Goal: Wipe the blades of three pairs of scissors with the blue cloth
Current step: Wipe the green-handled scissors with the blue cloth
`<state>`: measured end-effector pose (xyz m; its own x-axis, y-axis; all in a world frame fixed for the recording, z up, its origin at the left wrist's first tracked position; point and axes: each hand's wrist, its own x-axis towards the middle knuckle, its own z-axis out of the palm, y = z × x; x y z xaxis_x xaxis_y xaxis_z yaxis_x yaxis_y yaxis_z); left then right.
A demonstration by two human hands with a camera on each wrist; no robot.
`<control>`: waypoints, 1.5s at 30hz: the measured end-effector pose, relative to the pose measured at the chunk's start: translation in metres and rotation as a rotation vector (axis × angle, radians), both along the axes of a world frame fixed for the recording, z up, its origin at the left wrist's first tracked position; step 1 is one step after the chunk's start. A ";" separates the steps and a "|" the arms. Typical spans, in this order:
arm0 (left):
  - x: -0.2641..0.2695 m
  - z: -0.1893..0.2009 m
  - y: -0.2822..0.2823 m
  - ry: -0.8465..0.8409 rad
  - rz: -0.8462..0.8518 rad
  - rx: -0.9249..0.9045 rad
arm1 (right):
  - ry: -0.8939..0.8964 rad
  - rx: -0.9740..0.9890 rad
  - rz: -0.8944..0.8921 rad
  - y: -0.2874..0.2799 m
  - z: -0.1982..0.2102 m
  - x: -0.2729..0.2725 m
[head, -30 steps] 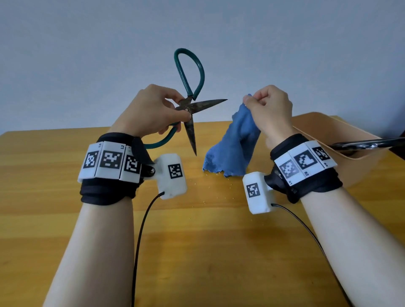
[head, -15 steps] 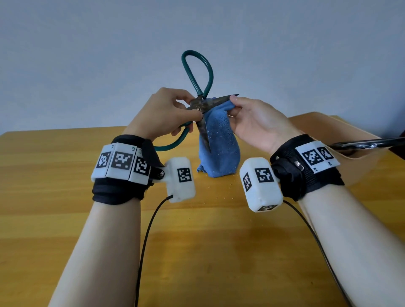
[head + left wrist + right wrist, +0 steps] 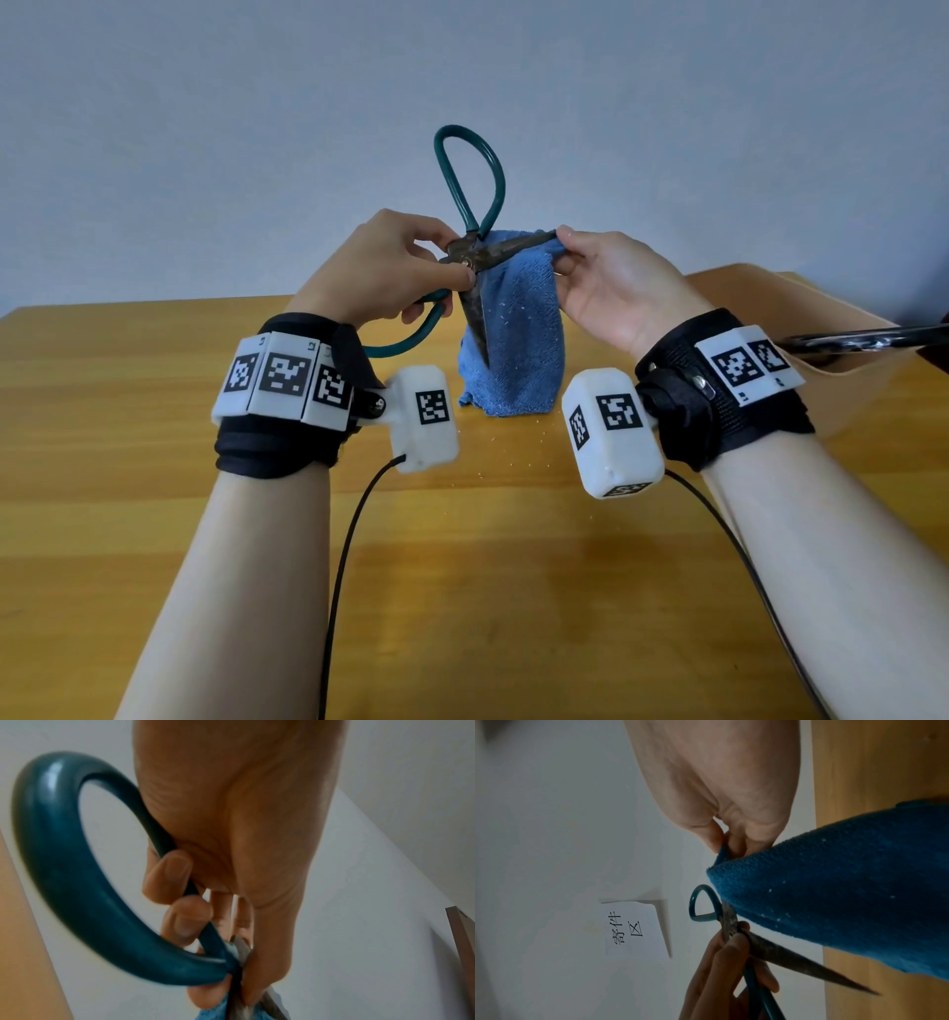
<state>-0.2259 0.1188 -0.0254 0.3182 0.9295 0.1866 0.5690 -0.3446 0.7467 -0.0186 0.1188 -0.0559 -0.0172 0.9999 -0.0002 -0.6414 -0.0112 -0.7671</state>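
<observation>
Broadly, a wooden table (image 3: 462,591) fills the lower part of the head view, with a pale wall behind its far edge. At the far right corner of the table stands a light brown box (image 3: 801,303), and a dark pair of scissors (image 3: 862,342) lies across its near rim, reaching toward the right edge of the picture.

Above the middle of the table, toward its far edge, the blue cloth (image 3: 518,334) hangs down, its lower hem close to the tabletop; whether it touches the wood cannot be told. Its top is draped over one blade of the green-handled scissors (image 3: 470,205), which are spread wide apart: one blade runs level to the right, under the cloth's fold, and the other points down in front of the cloth. One handle loop stands up, the other curves down to the left.

The left hand (image 3: 390,267) grips these scissors at the pivot, fingers curled round the lower loop's stem. The right hand (image 3: 611,288) pinches the cloth over the tip of the level blade between thumb and fingers. A paper label (image 3: 634,931) with printed characters hangs on the wall. Small pale crumbs (image 3: 513,457) dot the tabletop below the cloth.
</observation>
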 end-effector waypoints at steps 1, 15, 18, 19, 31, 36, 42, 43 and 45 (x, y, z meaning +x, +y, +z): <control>-0.001 0.000 0.000 0.001 -0.001 -0.001 | 0.016 -0.005 -0.025 0.001 0.000 0.001; -0.009 0.001 0.003 0.055 0.046 0.080 | 0.107 -0.121 -0.324 0.010 -0.005 0.020; -0.007 0.000 0.003 -0.007 0.038 0.027 | 0.016 -0.129 -0.237 0.009 -0.007 0.018; -0.006 0.000 0.003 -0.026 0.037 0.016 | -0.016 -0.129 -0.193 0.010 -0.008 0.017; 0.011 -0.003 0.003 -0.169 0.017 -0.036 | -0.069 -0.069 0.139 -0.005 0.001 -0.001; 0.012 -0.001 0.001 -0.203 0.015 -0.041 | -0.068 -0.014 0.242 -0.007 0.000 -0.002; 0.013 -0.001 0.002 -0.207 0.011 -0.036 | -0.327 0.066 0.254 -0.012 0.000 -0.012; 0.012 -0.002 0.002 -0.210 0.011 -0.036 | -0.351 0.065 0.238 -0.012 -0.001 -0.013; 0.013 -0.002 0.003 -0.205 0.007 -0.024 | -0.400 0.047 0.186 -0.013 -0.003 -0.015</control>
<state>-0.2125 0.1213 -0.0279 0.2697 0.9364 0.2244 0.4061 -0.3219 0.8553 -0.0339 0.1058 -0.0589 -0.2042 0.9789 0.0017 -0.2846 -0.0577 -0.9569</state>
